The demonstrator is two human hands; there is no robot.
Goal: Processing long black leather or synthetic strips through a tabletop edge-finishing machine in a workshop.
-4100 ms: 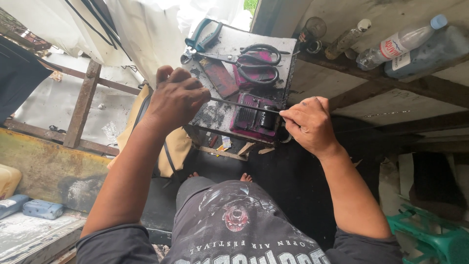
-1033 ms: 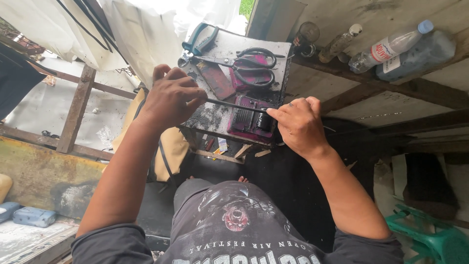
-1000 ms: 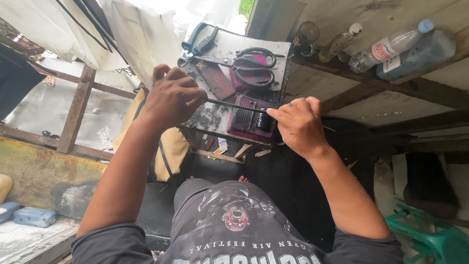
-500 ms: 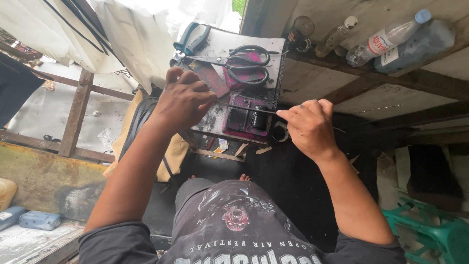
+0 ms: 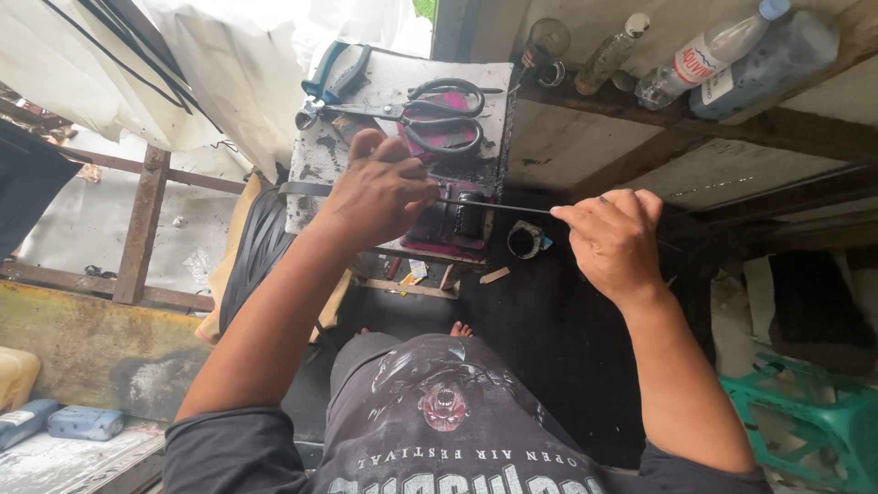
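Black strap (image 5: 498, 208): right hand (image 5: 615, 242) grip pinched on its end, left hand (image 5: 380, 192) grip clenched on it over the table (image 5: 366, 151).

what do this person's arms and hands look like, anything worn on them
Both forearms are bare to above the elbow. Short dark grey sleeves of a printed T-shirt cover the upper arms. The left hand wears no glove; the right hand has a thin ring on one finger.

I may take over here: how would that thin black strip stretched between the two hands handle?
The black strip runs straight only because the left hand and right hand hold it, so probably floppy. It looks thin and flat, likely light and easily kinked.
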